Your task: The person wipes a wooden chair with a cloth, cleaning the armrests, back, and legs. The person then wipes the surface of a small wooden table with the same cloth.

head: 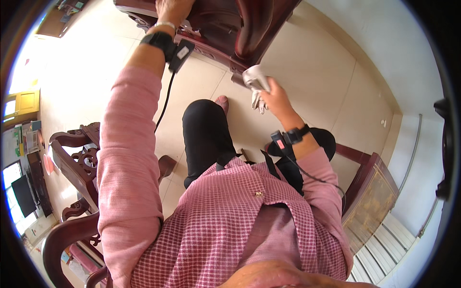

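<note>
At the top of the head view, my left hand point(173, 10) reaches over the edge of dark red, carved wooden furniture point(212, 48). Its fingers are cut off by the picture's rim, so their grip is unclear. My right hand point(279, 99) is closed around a whitish cloth point(256, 77), which looks folded over at the top and has loose ends hanging below the fingers. The cloth is slightly blurred and lies just right of the furniture's lower corner; whether they touch is unclear. Both wrists bear black straps with small cabled devices.
Pale floor tiles point(306, 68) run beneath the furniture. Carved wooden chairs point(77, 169) stand at the left. A wooden seat or panel with a worn surface point(374, 187) is at the right, beside a white ribbed radiator point(385, 244) and a pale wall. My knees are bent below the furniture.
</note>
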A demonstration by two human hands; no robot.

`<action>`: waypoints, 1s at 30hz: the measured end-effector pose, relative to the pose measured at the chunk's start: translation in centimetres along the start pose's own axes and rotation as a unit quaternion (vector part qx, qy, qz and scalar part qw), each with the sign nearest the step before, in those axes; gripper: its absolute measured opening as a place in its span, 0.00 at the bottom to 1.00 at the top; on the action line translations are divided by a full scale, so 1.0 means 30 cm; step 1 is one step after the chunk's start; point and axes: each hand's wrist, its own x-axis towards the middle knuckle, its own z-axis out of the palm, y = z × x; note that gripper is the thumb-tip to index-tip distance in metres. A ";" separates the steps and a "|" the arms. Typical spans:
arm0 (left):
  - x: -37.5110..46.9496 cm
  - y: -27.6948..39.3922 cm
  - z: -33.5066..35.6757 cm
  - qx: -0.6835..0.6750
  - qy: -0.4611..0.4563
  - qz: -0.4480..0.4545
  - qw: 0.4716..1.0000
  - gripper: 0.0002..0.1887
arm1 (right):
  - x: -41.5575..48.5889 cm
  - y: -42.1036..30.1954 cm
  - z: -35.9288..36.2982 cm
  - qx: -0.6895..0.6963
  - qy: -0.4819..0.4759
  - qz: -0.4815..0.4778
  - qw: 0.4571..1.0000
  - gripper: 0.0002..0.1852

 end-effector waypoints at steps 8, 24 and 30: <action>-0.550 0.386 -0.033 -0.454 -0.294 -0.157 0.826 0.18 | -0.146 -0.198 -0.166 0.496 0.004 -0.007 0.868 0.25; -0.534 0.086 0.096 -0.536 -0.154 -0.463 0.689 0.17 | -0.387 0.081 -0.358 0.048 0.125 0.038 0.990 0.20; -0.309 -0.075 0.270 -0.040 -0.331 -0.182 0.925 0.20 | -0.462 0.130 -0.395 -0.218 0.202 -0.015 0.955 0.12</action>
